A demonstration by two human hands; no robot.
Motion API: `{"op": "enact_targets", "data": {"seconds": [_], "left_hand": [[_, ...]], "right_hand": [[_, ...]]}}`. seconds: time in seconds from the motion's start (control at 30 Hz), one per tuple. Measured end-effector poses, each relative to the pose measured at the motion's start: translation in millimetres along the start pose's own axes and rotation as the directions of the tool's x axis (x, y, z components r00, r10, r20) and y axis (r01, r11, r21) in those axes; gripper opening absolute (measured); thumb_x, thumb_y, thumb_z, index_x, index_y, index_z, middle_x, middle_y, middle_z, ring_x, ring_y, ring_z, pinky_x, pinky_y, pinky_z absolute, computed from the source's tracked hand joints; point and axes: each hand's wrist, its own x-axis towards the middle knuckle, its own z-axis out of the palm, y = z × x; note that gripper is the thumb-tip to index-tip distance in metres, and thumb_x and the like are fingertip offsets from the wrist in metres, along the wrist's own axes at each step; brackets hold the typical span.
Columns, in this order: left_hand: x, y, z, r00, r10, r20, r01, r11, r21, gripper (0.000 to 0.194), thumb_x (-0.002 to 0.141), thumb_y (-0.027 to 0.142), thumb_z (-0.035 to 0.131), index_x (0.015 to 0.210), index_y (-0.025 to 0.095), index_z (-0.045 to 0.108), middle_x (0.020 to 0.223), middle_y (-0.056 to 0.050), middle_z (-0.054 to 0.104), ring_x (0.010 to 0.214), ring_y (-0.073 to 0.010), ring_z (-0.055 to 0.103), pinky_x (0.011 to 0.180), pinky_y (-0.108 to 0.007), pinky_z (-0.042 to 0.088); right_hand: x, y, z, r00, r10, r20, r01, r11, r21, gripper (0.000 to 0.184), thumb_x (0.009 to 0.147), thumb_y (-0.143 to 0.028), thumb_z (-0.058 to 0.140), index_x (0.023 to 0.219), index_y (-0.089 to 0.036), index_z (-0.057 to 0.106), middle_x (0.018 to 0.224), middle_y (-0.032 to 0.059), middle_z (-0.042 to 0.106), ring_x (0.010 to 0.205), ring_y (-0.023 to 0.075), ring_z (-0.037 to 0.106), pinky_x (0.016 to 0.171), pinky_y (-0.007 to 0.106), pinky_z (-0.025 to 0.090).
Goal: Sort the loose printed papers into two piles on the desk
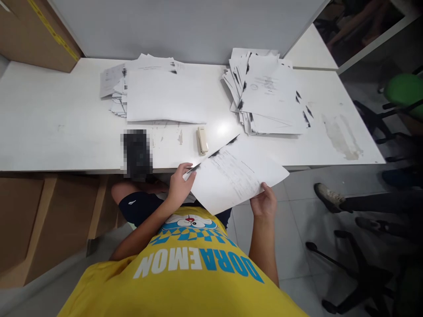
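Note:
Between my hands, tilted over the desk's front edge, is a printed sheet of paper (236, 169) with black smudges along its upper left edge; whether it is one sheet or several I cannot tell. My left hand (181, 185) pinches its left corner, thumb on top. At the lower right edge my right hand (264, 201) grips it, thumb over the paper and fingers beneath. Just beyond the sheet lies a cream stapler (202, 141) on the desk. Farther back are a left paper stack (165, 94) and a messier right paper stack (269, 90) with black-smudged edges.
The white desk (66, 119) runs along a grey partition (185, 26). A blurred-out dark object (137, 152) lies near its front edge. A cardboard box (42, 35) stands at the back left. On the right are office chair legs (360, 268) and another person's shoe (327, 198).

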Motion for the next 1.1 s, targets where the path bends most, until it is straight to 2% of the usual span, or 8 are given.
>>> {"op": "enact_targets", "data": {"seconds": [0.07,0.17,0.23,0.33,0.43,0.67,0.83,1.1], "left_hand": [[4.7,10.2,-4.6,0.998,0.067,0.005,-0.068,0.992,0.108,0.021,0.087,0.021,0.063,0.108,0.023,0.064,0.099,-0.004,0.072,0.101,-0.0226,0.068,0.090,-0.034,0.053],[15.5,21.4,-11.2,0.980,0.171,0.104,-0.192,0.948,0.254,0.015,0.087,0.015,0.061,0.099,0.022,0.066,0.107,-0.006,0.069,0.106,-0.0233,0.066,0.095,-0.035,0.052],[22.2,25.1,-12.4,0.967,0.204,0.152,-0.242,0.922,0.302,0.018,0.090,0.014,0.058,0.103,0.022,0.067,0.112,-0.007,0.066,0.107,-0.0235,0.065,0.094,-0.035,0.053],[31.0,27.3,-8.7,0.956,0.219,0.195,-0.273,0.906,0.323,0.023,0.093,0.015,0.054,0.112,0.022,0.065,0.117,-0.008,0.062,0.109,-0.0242,0.064,0.094,-0.035,0.053],[41.0,27.6,-3.5,0.953,0.229,0.199,-0.285,0.901,0.328,0.027,0.094,0.016,0.053,0.118,0.022,0.062,0.121,-0.008,0.059,0.111,-0.0251,0.063,0.095,-0.036,0.053],[58.2,28.1,-1.6,0.941,0.216,0.260,-0.304,0.878,0.369,0.031,0.095,0.020,0.054,0.126,0.019,0.058,0.127,-0.010,0.054,0.108,-0.0252,0.063,0.092,-0.037,0.053],[61.3,27.0,2.0,0.917,0.289,0.274,-0.379,0.846,0.376,0.032,0.095,0.022,0.053,0.126,0.019,0.056,0.128,-0.011,0.052,0.104,-0.0235,0.063,0.090,-0.037,0.053],[65.0,22.5,13.9,0.924,0.349,0.157,-0.383,0.837,0.391,0.035,0.090,0.021,0.063,0.123,0.018,0.053,0.122,-0.011,0.058,0.113,-0.0263,0.058,0.097,-0.040,0.049]], "right_hand": [[-4.2,-1.7,-1.8,1.000,0.011,0.017,-0.011,1.000,-0.001,0.037,0.070,-0.022,0.075,0.107,-0.017,0.071,0.114,0.0039,0.074,0.112,0.0219,0.067,0.096,0.036,0.058],[-8.7,-2.8,-6.5,1.000,0.002,0.018,-0.002,1.000,-0.005,0.044,0.066,-0.019,0.074,0.110,-0.018,0.071,0.116,0.0040,0.073,0.115,0.0241,0.066,0.101,0.039,0.056],[-11.0,-1.8,-10.6,1.000,0.004,0.024,-0.003,1.000,-0.016,0.047,0.064,-0.021,0.074,0.111,-0.018,0.070,0.116,0.0044,0.073,0.117,0.0263,0.065,0.103,0.043,0.055],[-13.5,1.0,-16.4,0.999,0.045,0.015,-0.044,0.997,-0.056,0.048,0.064,-0.024,0.076,0.111,-0.017,0.070,0.115,0.0054,0.073,0.116,0.0282,0.066,0.105,0.047,0.054],[-15.5,3.2,-20.5,0.997,0.082,-0.008,-0.083,0.990,-0.115,0.051,0.062,-0.022,0.079,0.112,-0.016,0.070,0.115,0.0058,0.073,0.115,0.0279,0.067,0.106,0.046,0.053],[-18.7,2.6,-26.4,0.998,0.061,-0.014,-0.063,0.980,-0.187,0.058,0.061,-0.020,0.083,0.117,-0.019,0.069,0.118,0.0033,0.073,0.115,0.0260,0.067,0.104,0.043,0.055],[-16.2,1.1,-29.5,0.998,0.055,-0.027,-0.058,0.983,-0.172,0.057,0.063,-0.019,0.082,0.118,-0.019,0.069,0.119,0.0031,0.072,0.115,0.0260,0.067,0.103,0.043,0.057],[-16.7,-2.8,-30.5,0.998,-0.016,-0.053,0.007,0.988,-0.153,0.059,0.062,-0.018,0.080,0.120,-0.018,0.069,0.119,0.0038,0.072,0.115,0.0261,0.068,0.100,0.039,0.059]]}}
